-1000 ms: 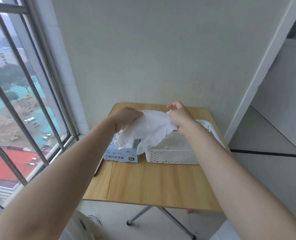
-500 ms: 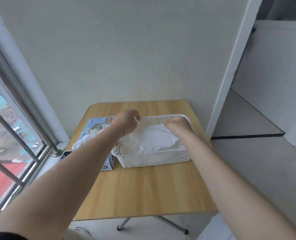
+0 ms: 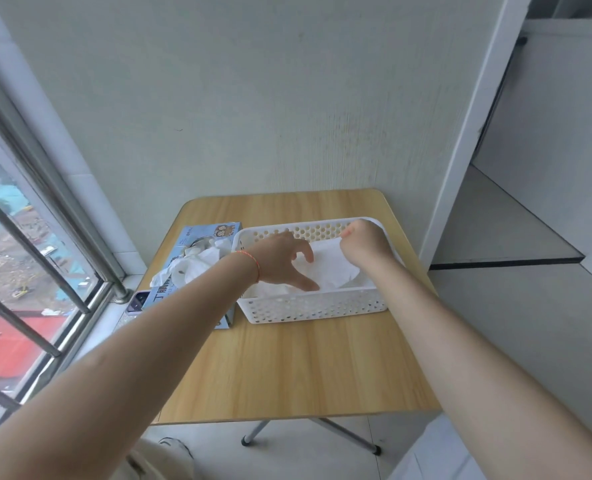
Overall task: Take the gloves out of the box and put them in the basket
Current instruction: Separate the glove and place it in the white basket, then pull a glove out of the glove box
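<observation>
Inside the white basket (image 3: 313, 308), both hands are down on the glove (image 3: 332, 268): the left hand (image 3: 280, 259) is spread, straight fingers pressing the sheet flat, while the right hand (image 3: 365, 245) pinches its far right corner, fingers curled. The glove lies across the basket, left to right. More gloves (image 3: 197, 263) spill from the blue box (image 3: 202, 237) just to the left, nearer the left hand, on the wooden table (image 3: 305, 368).

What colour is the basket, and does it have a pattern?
The basket is white, its walls pierced with rows of round holes; the head view shows it.
</observation>
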Demonstrator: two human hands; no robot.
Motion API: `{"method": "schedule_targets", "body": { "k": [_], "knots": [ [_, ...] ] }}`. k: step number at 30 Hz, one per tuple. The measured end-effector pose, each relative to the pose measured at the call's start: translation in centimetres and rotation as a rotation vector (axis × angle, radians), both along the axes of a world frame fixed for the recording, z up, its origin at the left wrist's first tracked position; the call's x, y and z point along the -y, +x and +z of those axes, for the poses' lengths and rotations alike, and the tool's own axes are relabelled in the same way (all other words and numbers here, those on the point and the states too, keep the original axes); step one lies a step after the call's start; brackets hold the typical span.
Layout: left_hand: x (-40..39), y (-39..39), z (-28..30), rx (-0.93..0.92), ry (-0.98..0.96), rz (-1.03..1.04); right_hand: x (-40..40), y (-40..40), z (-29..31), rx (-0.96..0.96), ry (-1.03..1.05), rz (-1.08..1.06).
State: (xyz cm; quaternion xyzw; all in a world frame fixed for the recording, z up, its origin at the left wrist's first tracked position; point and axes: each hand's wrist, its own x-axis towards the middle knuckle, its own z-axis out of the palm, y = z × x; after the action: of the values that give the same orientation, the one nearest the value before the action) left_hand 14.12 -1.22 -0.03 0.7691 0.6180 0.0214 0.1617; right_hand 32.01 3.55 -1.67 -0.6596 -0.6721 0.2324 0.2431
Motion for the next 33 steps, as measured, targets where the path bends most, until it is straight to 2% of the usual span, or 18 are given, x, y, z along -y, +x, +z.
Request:
{"method": "schedule_targets", "body": {
  "k": [3,6,9,11,14,17,21,27,31,33],
  "knots": [
    [0.1,-0.8,-0.3,-0.099,0.030,-0.002,0.4,0.1,0.3,0.158,0.088,0.028],
    [0.3,-1.3,-1.0,-0.225,-0.002,0.015,0.9,-0.1,0.5,0.380,0.088,0.108],
    [0.5,-1.7,-1.0,-0.160,-0.086,0.050,1.3,-0.4,0.9,0.605,0.087,0.159],
    [0.5,-1.9,0.0,-0.038,-0.032,0.102,1.4,-0.6,1.3,0.708,0.180,0.159],
    [0.2,-1.8,1.1,0.052,0.077,0.188,1.5,-1.2,2.0,0.648,0.270,0.184],
    [0.3,-1.0,0.7,-0.119,-0.051,0.183,1.5,-2.0,1.8,0.468,0.044,0.305],
    [0.4,-0.4,-1.3,-0.149,-0.270,0.193,1.9,-1.6,1.0,0.503,-0.238,0.399],
    [0.1,0.1,-2.9,-0.242,-0.257,0.163,2.3,-1.8,0.5,0.542,-0.277,0.408],
    [-0.2,-1.3,-0.6,-0.061,-0.454,0.190,1.9,-2.5,1.8,0.580,-0.221,0.416],
    [-0.1,-2.6,1.3,0.108,-0.393,0.198,1.6,-3.3,2.8,0.515,-0.103,0.378]
  ]
}}
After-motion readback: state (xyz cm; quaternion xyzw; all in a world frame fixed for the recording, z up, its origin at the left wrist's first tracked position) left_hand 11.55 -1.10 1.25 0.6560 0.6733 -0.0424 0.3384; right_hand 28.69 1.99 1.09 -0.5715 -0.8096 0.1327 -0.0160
